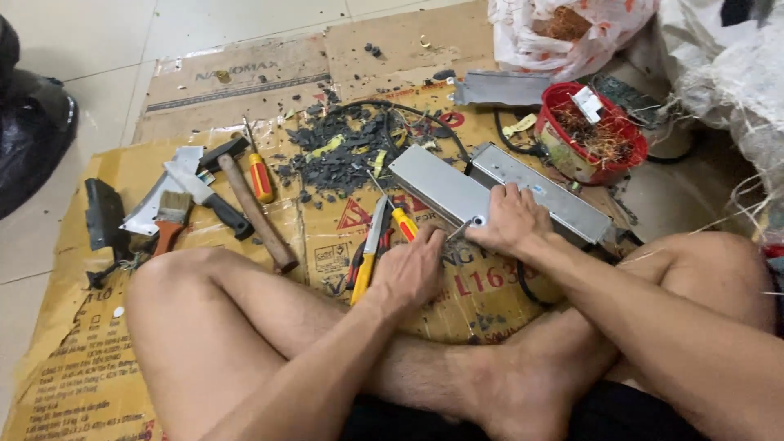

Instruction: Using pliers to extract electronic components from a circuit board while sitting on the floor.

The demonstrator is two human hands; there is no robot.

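Observation:
I sit cross-legged on flattened cardboard. A long grey metal box lies in front of my knees, with a matching grey cover beside it. My right hand presses down flat on the box's near end, holding it still. My left hand rests on the cardboard with its fingers curled around a thin metal tool. The tool's tip points at the box's near corner. An orange-handled screwdriver and yellow-handled pliers lie just left of that hand.
A hammer, a red and yellow screwdriver, a knife and a paintbrush lie to the left. Black debris and a black cable lie behind the box. A red basket of copper wire and plastic bags stand at the right.

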